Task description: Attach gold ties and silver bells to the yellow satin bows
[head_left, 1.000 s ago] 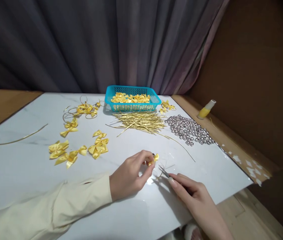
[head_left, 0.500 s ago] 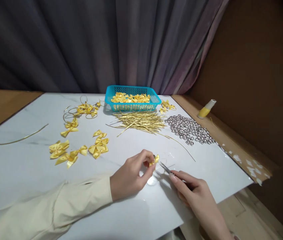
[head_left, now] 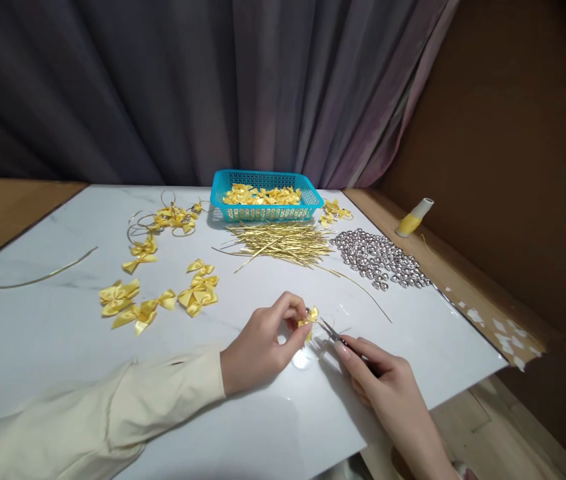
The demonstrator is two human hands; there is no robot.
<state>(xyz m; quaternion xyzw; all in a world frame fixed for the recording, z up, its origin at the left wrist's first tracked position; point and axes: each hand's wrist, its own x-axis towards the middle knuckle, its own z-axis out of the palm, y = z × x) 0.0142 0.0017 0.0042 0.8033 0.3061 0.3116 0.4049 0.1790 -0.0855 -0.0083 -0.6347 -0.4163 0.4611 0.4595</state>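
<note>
Between the thumb and fingertips of my left hand [head_left: 265, 347] is a small yellow ribbon bow [head_left: 314, 315], with a thin thread or wire end sticking out to its right. My right hand [head_left: 387, 383] is closed around small scissors [head_left: 333, 333]. Their pointed blades are at that end, just right of the bow. Most of the scissors' handle lies hidden in my fingers. Below the hands, a bright light patch shines on the white table [head_left: 263, 427].
A blue basket [head_left: 267, 215] of yellow bows stands at the back. Before it lie gold wire pieces [head_left: 283, 243], with silver bells [head_left: 377, 257] to the right. Loose yellow bows [head_left: 145, 312] lie left, near wired bows [head_left: 175, 219]. A yellow thread spool [head_left: 413, 219] stands on the cardboard edge.
The scissors have shifted slightly left and up toward the thread or wire end by the bow. My left hand has turned a little and still holds the bow.
</note>
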